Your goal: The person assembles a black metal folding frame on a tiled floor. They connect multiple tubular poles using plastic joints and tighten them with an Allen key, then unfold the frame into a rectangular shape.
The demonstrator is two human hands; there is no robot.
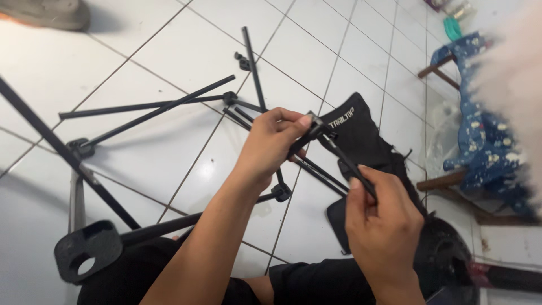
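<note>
Both hands are working over a white tiled floor (169, 51). The left hand (271, 144) is pinching its grip closed around the black joint (317, 131) at the top of a thin black rod (344, 161) — fingers curled tight. The right hand (381, 217) is gripping the lower end of the same rod, thumb pressing along it. The rod is slanting between the two hands, raised above the floor. A folding frame of black poles (152, 107) is sprawling below, beside a black fabric bag (361, 135). A blue patterned cloth (480, 135) is draping at right.
</note>
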